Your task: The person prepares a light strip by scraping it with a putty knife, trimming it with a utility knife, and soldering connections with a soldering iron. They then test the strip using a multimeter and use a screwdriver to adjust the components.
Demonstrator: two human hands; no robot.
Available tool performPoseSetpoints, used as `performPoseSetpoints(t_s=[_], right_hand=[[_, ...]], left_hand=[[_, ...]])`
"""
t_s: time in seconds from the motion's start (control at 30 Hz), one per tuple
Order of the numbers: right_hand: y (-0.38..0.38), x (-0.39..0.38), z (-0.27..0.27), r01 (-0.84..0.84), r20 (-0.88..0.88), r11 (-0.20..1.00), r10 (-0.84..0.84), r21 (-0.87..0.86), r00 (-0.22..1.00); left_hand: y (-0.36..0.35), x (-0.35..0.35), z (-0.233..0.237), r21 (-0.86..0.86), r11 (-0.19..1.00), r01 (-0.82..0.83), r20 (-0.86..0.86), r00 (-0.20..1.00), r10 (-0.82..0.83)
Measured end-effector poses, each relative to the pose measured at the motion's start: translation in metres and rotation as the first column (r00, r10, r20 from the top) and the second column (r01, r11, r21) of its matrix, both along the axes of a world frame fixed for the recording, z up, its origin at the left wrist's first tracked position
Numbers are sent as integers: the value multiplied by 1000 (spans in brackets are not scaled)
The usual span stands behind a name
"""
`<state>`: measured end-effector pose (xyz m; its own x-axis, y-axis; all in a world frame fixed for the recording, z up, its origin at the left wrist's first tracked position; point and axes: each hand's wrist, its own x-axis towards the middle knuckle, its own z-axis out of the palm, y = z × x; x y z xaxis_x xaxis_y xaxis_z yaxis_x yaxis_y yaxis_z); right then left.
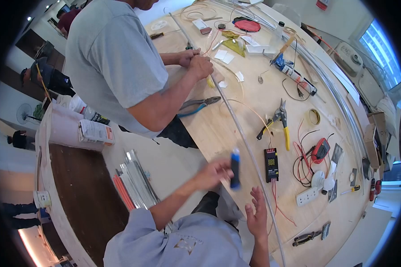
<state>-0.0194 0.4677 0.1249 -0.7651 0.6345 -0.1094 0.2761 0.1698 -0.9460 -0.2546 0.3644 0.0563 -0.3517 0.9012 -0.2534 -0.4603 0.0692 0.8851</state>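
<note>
My left hand [212,175] is at the table's near edge, its fingertips closed on a blue-and-black object [235,171]. Motion blurs that object, and I cannot make out its kind. My right hand [257,212] is open and holds nothing, its fingers apart beside a long thin metal strip [246,141]. The strip runs lengthwise over the wooden table [218,133]. Farther up, a co-worker's hands [196,62] are closed around the strip's far part. A black power supply [271,165] with red wires lies to the right of the strip.
Yellow-handled snips [278,120], blue-handled pliers [200,106], a tape roll [314,117], a red multimeter [320,150] and a white power strip [307,196] lie on the table. A sealant gun [294,73] and long metal profiles [338,98] lie farther right. The co-worker [116,62] stands at left.
</note>
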Motion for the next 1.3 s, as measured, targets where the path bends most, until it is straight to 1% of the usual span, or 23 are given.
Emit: performPoseSetpoints(t_s=[0.03,0.07,0.1,0.13,0.17,0.2,0.23,0.3,0.37,0.4,0.43,0.47,0.5,0.57,0.6,0.63,0.67,0.7,0.9,1.0,1.1,1.23,1.3], right_hand=[[0,-9,1,25,-78,998,-30,-66,997],[9,-5,-5,-129,-128,960,100,-247,987],[10,-4,-2,-171,-190,884,95,-436,977],[13,0,5,-190,-235,770,54,-608,970],[12,9,13,-195,-263,621,-20,-759,965],[8,15,18,-126,-231,609,-97,-783,968],[5,18,20,-68,-210,597,-172,-799,962],[6,29,29,55,-64,810,-113,-584,992],[-4,42,29,143,20,897,-148,-419,989],[-8,49,28,175,57,926,-166,-335,985],[-11,58,27,166,-47,755,-251,-634,967],[-14,70,27,87,-127,512,-368,-855,921],[-16,83,25,-58,-172,235,-500,-970,849],[-24,111,19,-86,-231,291,-515,-953,826],[-28,124,18,-97,-259,319,-519,-943,814],[-31,135,18,65,-204,464,-505,-883,838],[-33,144,18,220,-136,590,-499,-777,856],[-36,156,18,358,-55,688,-501,-631,864],[-54,245,30,359,-163,630,-617,-688,770],[-73,303,8,503,-48,533,-717,-680,695],[-78,368,-15,586,47,501,-733,-638,678],[-64,441,-6,555,76,636,-618,-536,782],[-61,467,6,558,28,645,-641,-522,767]], left_hand=[[6,20,23,83,992,95,138,985,-106],[10,33,32,129,987,100,198,972,-124],[14,47,37,176,978,116,274,948,-162],[21,53,41,126,987,100,227,966,-127],[29,53,43,71,993,93,193,975,-106],[37,53,42,57,988,141,238,960,-150],[43,54,37,161,965,206,213,948,-238],[55,55,48,105,955,278,238,925,-296],[69,59,63,-83,941,327,156,937,-312],[72,62,60,-31,918,396,207,901,-381],[75,66,55,21,888,460,252,857,-450],[78,74,54,77,850,521,296,803,-518],[82,85,57,139,822,553,337,754,-564],[87,111,67,259,760,597,420,638,-645],[90,125,65,235,752,617,361,662,-656],[95,139,62,216,743,634,295,683,-668],[100,153,59,202,736,646,225,701,-677],[101,169,57,182,738,650,239,699,-674],[93,267,61,79,732,677,236,701,-673],[75,333,59,28,699,715,81,695,-714],[59,404,53,-3,688,726,171,678,-714],[58,481,61,-31,743,669,86,742,-665],[62,506,59,-10,748,663,70,747,-661]])
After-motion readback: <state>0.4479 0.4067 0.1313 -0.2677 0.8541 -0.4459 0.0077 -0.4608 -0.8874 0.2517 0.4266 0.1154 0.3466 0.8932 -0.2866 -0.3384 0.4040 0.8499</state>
